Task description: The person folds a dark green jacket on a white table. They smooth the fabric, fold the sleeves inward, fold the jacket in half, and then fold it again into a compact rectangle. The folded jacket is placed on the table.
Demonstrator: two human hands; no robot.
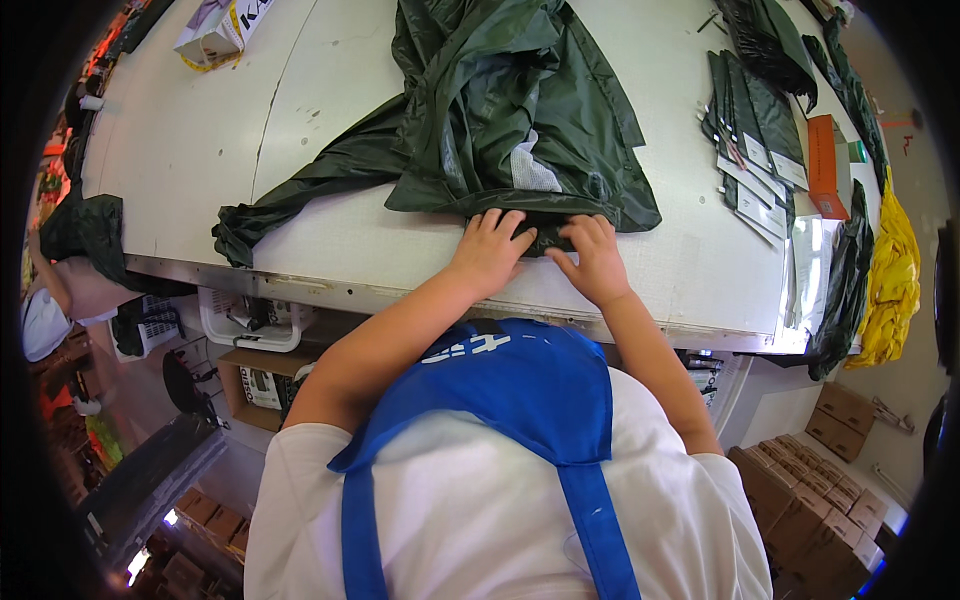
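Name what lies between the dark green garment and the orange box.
In the head view: bare white tabletop, then overlapping dark green pieces with white ends.

This looked like a garment workshop. A dark green garment lay on a broad white worktable, tagged dark pieces to its right, and cardboard boxes stood stacked near right.

I see a passable lane between the green garment and tagged green pieces near the worktop's right edge; leftward, a sleeve intrudes.
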